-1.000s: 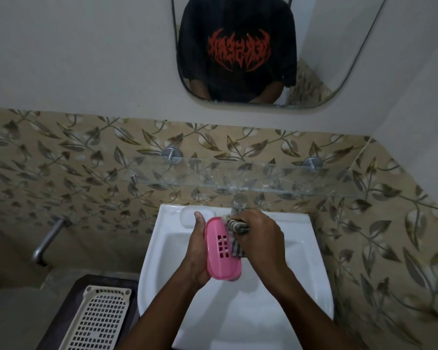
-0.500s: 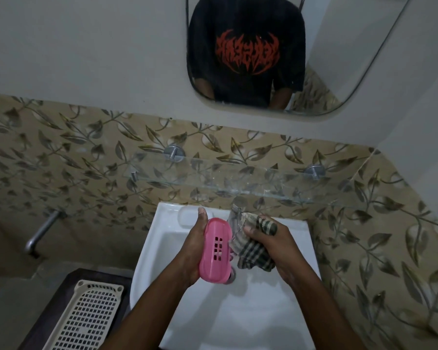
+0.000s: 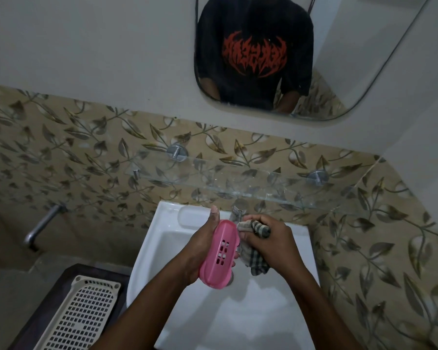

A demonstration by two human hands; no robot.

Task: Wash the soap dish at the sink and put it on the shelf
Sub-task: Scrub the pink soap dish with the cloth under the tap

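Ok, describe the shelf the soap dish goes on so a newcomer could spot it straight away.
Start at the white sink and look up the leaf-patterned tiles toward the mirror. Between them a glass shelf runs along the wall, fixed by two round metal mounts. Unlike everything around it, it is see-through, so the tiles show through it.

Compared with half a second back, the right hand point(image 3: 271, 246) brings the checked cloth point(image 3: 258, 260) in again, so it's touching the upper right edge of the pink soap dish point(image 3: 218, 256), bunched tighter in the fist. The left hand point(image 3: 200, 251) tilts the dish more, top leaning right.
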